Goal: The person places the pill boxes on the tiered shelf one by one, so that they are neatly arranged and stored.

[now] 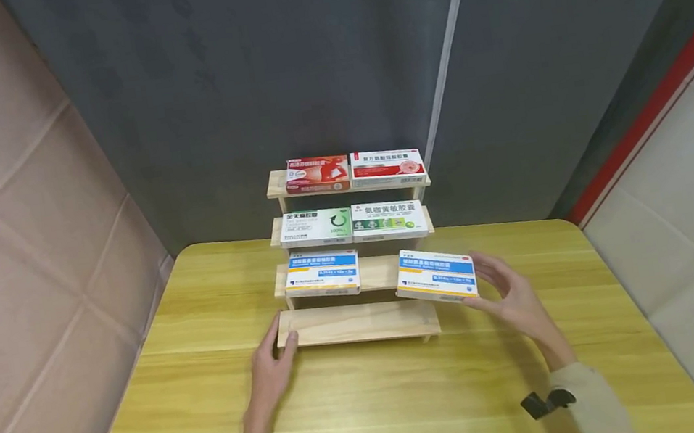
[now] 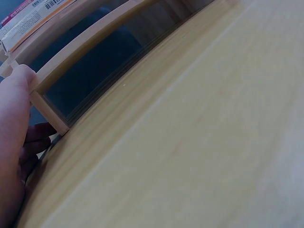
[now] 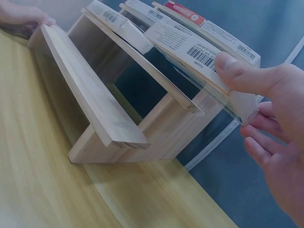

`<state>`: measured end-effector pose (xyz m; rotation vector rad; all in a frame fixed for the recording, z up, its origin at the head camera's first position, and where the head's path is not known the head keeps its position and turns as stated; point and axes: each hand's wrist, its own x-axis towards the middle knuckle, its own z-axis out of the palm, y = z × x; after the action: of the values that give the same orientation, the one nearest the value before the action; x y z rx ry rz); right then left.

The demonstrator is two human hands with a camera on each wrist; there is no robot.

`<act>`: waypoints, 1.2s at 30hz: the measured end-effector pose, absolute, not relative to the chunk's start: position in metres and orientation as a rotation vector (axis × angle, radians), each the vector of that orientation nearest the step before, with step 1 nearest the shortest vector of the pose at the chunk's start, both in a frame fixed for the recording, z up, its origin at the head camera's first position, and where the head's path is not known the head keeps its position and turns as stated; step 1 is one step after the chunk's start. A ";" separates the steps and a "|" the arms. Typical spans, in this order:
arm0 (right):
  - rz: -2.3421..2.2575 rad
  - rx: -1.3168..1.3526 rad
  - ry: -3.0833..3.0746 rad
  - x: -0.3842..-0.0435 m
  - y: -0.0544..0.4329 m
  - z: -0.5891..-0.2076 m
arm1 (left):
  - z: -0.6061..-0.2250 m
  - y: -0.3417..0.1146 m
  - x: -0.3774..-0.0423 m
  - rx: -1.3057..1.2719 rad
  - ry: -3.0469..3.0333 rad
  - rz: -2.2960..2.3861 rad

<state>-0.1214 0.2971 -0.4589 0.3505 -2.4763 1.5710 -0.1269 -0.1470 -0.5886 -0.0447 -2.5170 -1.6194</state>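
My right hand (image 1: 516,300) pinches a blue, white and yellow medicine box (image 1: 436,274) by its right end, thumb on the near side in the right wrist view. The box overlaps the right part of the third shelf (image 1: 377,271) of a stepped wooden rack. A matching medicine box (image 1: 323,273) lies on that shelf's left half. My left hand (image 1: 271,365) grips the left end of the bare lowest shelf (image 1: 361,321), its thumb on top. In the left wrist view, its other fingers (image 2: 35,145) are beside the rack's leg (image 2: 50,114).
On the second shelf lie a green-and-white box (image 1: 315,227) and a white box with green pictures (image 1: 388,220). A red box (image 1: 317,174) and a red-and-white box (image 1: 387,168) are on the top shelf. The rack stands on a wooden table (image 1: 372,403) before a grey curtain (image 1: 275,72).
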 end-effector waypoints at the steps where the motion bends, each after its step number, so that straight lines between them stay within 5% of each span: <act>1: 1.582 0.361 -2.473 -0.123 0.296 -0.459 | -0.589 -0.147 -0.127 -0.042 -2.517 -1.619; 36: 1.786 0.332 -2.518 -0.162 0.259 -0.477 | -0.590 -0.147 -0.128 -0.042 -2.515 -1.620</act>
<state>-0.1618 0.2586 -0.4767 0.3320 -2.5181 1.7856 -0.1276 -0.1465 -0.5897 -0.0423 -2.5148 -1.6199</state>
